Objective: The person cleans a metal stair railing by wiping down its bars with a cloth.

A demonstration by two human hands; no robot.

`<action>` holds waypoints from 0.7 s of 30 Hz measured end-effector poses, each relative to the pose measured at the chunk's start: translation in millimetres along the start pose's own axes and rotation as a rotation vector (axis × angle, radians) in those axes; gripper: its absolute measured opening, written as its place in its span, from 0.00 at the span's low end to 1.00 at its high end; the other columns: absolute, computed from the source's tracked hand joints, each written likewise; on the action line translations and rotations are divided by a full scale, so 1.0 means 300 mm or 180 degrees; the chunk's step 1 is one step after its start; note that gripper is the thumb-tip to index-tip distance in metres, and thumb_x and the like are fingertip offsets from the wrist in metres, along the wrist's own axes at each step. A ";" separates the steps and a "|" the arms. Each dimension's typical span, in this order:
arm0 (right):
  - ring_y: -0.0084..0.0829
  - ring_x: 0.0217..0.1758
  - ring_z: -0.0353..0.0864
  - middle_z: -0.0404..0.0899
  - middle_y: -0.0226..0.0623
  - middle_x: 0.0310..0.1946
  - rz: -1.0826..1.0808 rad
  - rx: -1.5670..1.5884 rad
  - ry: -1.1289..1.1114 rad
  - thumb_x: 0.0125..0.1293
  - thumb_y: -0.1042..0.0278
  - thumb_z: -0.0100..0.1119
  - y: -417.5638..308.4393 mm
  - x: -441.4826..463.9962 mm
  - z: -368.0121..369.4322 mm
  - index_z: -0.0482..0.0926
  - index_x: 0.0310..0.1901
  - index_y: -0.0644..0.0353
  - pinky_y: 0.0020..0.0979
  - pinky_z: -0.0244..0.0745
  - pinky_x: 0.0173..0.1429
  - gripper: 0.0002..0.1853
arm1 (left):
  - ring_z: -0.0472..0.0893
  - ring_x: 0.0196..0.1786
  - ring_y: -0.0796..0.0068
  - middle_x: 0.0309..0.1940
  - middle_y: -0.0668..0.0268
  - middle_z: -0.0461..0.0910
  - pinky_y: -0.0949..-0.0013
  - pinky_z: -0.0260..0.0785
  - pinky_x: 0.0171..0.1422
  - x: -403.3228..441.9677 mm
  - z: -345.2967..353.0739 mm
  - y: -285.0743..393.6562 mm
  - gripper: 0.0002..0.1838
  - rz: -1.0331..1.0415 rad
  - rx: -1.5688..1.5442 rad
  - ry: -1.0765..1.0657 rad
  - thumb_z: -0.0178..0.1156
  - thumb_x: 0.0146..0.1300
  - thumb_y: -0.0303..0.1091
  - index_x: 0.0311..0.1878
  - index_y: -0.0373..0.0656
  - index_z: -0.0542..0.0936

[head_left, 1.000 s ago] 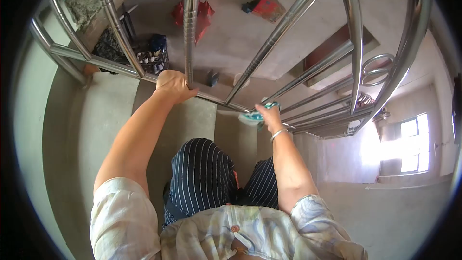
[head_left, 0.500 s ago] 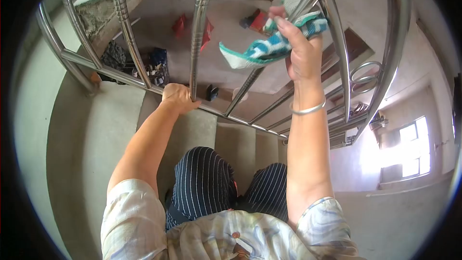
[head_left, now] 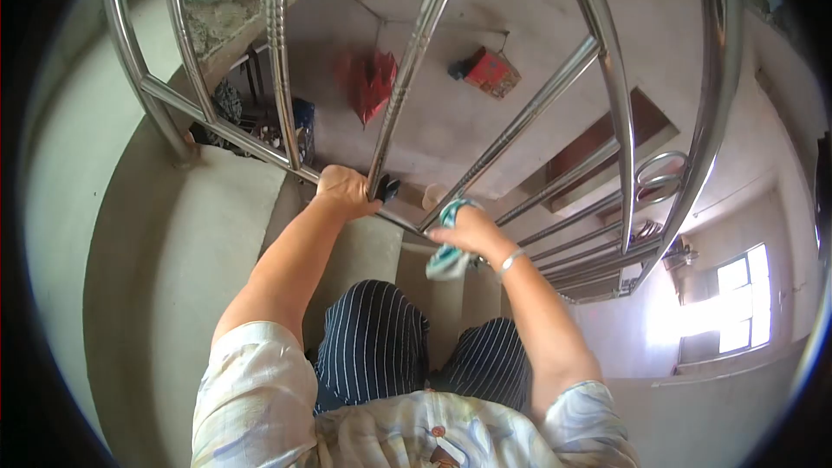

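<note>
My left hand [head_left: 345, 191] is wrapped round the bottom rail [head_left: 260, 149] of a shiny metal railing, right beside the foot of an upright bar [head_left: 412, 61]. To its right, my right hand [head_left: 468, 230] holds a teal and white cloth [head_left: 447, 262] around the base of a slanted bar [head_left: 520, 126], close to the bottom rail. Part of the cloth shows above the hand and part hangs below it. The fingertips of my right hand are partly hidden.
Concrete steps [head_left: 186, 251] lie below and to the left. Beyond the railing hang a red bag [head_left: 375, 91] and a red patterned box [head_left: 492, 72]. A bright window [head_left: 743, 299] is at the right. Metal rings [head_left: 663, 177] join the railing bars.
My right hand and the cloth first rose along the slanted bar, then came back down to its base. My left hand stays on the bottom rail while the view has shifted.
</note>
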State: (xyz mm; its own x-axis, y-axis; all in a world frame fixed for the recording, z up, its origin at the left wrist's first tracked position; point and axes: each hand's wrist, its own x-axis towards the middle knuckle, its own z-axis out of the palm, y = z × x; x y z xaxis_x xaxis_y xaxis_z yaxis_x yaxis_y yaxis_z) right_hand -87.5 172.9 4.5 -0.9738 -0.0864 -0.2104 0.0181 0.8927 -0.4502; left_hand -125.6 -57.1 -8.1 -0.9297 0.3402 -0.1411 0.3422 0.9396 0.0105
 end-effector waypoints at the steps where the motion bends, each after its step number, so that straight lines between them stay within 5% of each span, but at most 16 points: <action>1: 0.34 0.38 0.76 0.77 0.40 0.33 -0.0600 0.0174 -0.0209 0.47 0.58 0.67 -0.073 -0.043 -0.064 0.75 0.37 0.64 0.33 0.70 0.45 0.21 | 0.81 0.35 0.65 0.28 0.64 0.81 0.64 0.69 0.36 0.000 0.004 0.000 0.19 0.0060 -0.0084 0.0010 0.52 0.49 0.57 0.31 0.54 0.82; 2: 0.39 0.39 0.76 0.77 0.42 0.34 -0.1195 0.0353 -0.0431 0.48 0.52 0.66 -0.141 -0.085 -0.117 0.75 0.37 0.63 0.37 0.70 0.45 0.23 | 0.81 0.36 0.66 0.29 0.65 0.81 0.65 0.70 0.37 0.003 0.018 -0.001 0.20 0.0052 0.0016 0.0107 0.52 0.49 0.57 0.32 0.55 0.82; 5: 0.23 0.35 0.73 0.75 0.31 0.31 -0.1994 0.2365 0.0519 0.51 0.60 0.67 -0.403 -0.123 -0.306 0.75 0.36 0.61 0.29 0.70 0.42 0.16 | 0.81 0.39 0.68 0.32 0.66 0.82 0.68 0.70 0.40 0.036 0.037 -0.011 0.20 0.0079 0.0120 -0.0243 0.51 0.50 0.58 0.35 0.55 0.82; 7: 0.20 0.28 0.73 0.74 0.27 0.22 -0.2450 0.2783 0.0540 0.50 0.61 0.67 -0.566 -0.103 -0.451 0.75 0.27 0.60 0.25 0.71 0.37 0.13 | 0.80 0.43 0.69 0.37 0.66 0.81 0.69 0.69 0.43 0.007 0.107 -0.001 0.23 -0.0062 0.0211 0.0893 0.49 0.52 0.58 0.39 0.53 0.81; 8: 0.22 0.31 0.76 0.77 0.31 0.30 -0.2676 0.2360 0.0926 0.53 0.68 0.64 -0.618 -0.066 -0.516 0.73 0.37 0.61 0.26 0.74 0.40 0.12 | 0.80 0.43 0.68 0.36 0.66 0.81 0.68 0.69 0.43 0.000 0.046 0.001 0.23 -0.0007 0.0152 0.0336 0.49 0.52 0.58 0.38 0.53 0.81; 9: 0.21 0.28 0.76 0.76 0.29 0.25 -0.2848 0.2790 0.0975 0.52 0.68 0.64 -0.690 -0.056 -0.556 0.75 0.29 0.61 0.25 0.73 0.37 0.08 | 0.80 0.42 0.68 0.35 0.66 0.81 0.68 0.69 0.43 -0.006 -0.010 0.003 0.23 0.0043 0.0087 -0.0228 0.49 0.51 0.59 0.38 0.53 0.81; 11: 0.21 0.25 0.75 0.77 0.29 0.22 -0.2845 0.2813 0.1403 0.52 0.67 0.63 -0.774 0.003 -0.622 0.77 0.26 0.60 0.25 0.72 0.33 0.07 | 0.80 0.42 0.68 0.34 0.66 0.81 0.67 0.69 0.43 0.003 0.020 -0.010 0.23 0.0097 0.0133 0.0006 0.50 0.51 0.59 0.38 0.52 0.82; 13: 0.21 0.25 0.76 0.77 0.29 0.23 -0.3249 0.2788 0.1862 0.52 0.66 0.64 -0.786 0.098 -0.598 0.78 0.27 0.59 0.25 0.72 0.33 0.07 | 0.77 0.47 0.65 0.40 0.62 0.79 0.66 0.65 0.50 -0.001 0.011 -0.004 0.33 0.0160 0.0107 -0.0291 0.43 0.56 0.66 0.47 0.48 0.78; 17: 0.20 0.30 0.76 0.78 0.29 0.28 -0.2484 0.3360 0.1739 0.51 0.67 0.64 -0.701 0.083 -0.380 0.77 0.31 0.60 0.25 0.73 0.34 0.08 | 0.79 0.41 0.66 0.33 0.62 0.81 0.67 0.68 0.45 0.001 -0.014 0.001 0.31 0.0210 0.0204 -0.0443 0.44 0.56 0.66 0.41 0.48 0.81; 18: 0.18 0.30 0.75 0.77 0.27 0.29 -0.2564 0.2939 0.1995 0.51 0.70 0.64 -0.652 0.132 -0.303 0.76 0.33 0.60 0.24 0.72 0.35 0.08 | 0.80 0.39 0.65 0.32 0.63 0.81 0.67 0.69 0.43 -0.001 -0.015 0.004 0.27 0.0072 0.0055 -0.0340 0.48 0.53 0.62 0.38 0.50 0.82; 19: 0.18 0.29 0.73 0.75 0.26 0.28 -0.2290 0.3583 0.1814 0.51 0.72 0.64 -0.636 0.121 -0.222 0.75 0.32 0.59 0.23 0.72 0.35 0.08 | 0.81 0.38 0.65 0.30 0.64 0.81 0.66 0.70 0.40 -0.002 -0.015 0.008 0.23 -0.0067 -0.0091 -0.0236 0.52 0.50 0.59 0.34 0.51 0.83; 20: 0.17 0.28 0.73 0.75 0.25 0.27 -0.2402 0.3088 0.2033 0.51 0.73 0.64 -0.595 0.146 -0.154 0.75 0.32 0.59 0.23 0.71 0.34 0.08 | 0.81 0.38 0.65 0.30 0.64 0.81 0.66 0.70 0.40 0.002 -0.015 0.010 0.23 -0.0078 -0.0081 -0.0251 0.52 0.50 0.59 0.34 0.51 0.83; 21: 0.18 0.28 0.73 0.75 0.25 0.26 -0.2079 0.3603 0.1903 0.52 0.73 0.63 -0.578 0.145 -0.082 0.75 0.32 0.60 0.23 0.71 0.33 0.07 | 0.80 0.40 0.65 0.32 0.64 0.81 0.65 0.70 0.43 0.007 -0.013 0.010 0.23 -0.0022 0.0014 -0.0295 0.51 0.51 0.59 0.37 0.52 0.82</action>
State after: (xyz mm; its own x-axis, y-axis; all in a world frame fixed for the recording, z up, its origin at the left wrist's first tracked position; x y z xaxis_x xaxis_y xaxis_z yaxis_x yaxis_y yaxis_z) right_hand -138.5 25.3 94.9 -0.8203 0.1129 0.5607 -0.5701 -0.0831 -0.8174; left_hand -127.2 -53.3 -4.4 -0.9155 0.3285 -0.2321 0.3366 0.9416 0.0050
